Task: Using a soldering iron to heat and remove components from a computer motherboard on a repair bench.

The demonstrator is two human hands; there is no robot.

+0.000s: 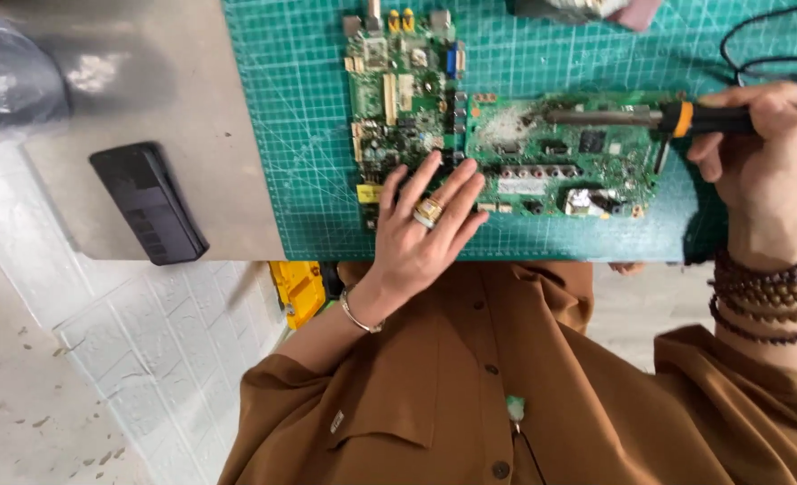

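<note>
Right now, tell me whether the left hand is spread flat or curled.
Spread flat: the left hand lies palm down, fingers fanned across the green rectangular circuit boards on the teal cutting mat.

The left hand (425,224) covers the near corner of one circuit board (403,108); the soldering iron (650,117) handle's end is cut off by the frame edge.

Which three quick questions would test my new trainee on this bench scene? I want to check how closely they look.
1. True or false: the right hand holds a soldering iron.
2. What does the left hand rest on?
3. How many circuit boards lie on the green cutting mat: A one, B two, C four?

Key: 1 true. 2 The mat's front edge, fingers spread onto the left circuit board. 3 B; the iron's tip is over the right circuit board.
</note>
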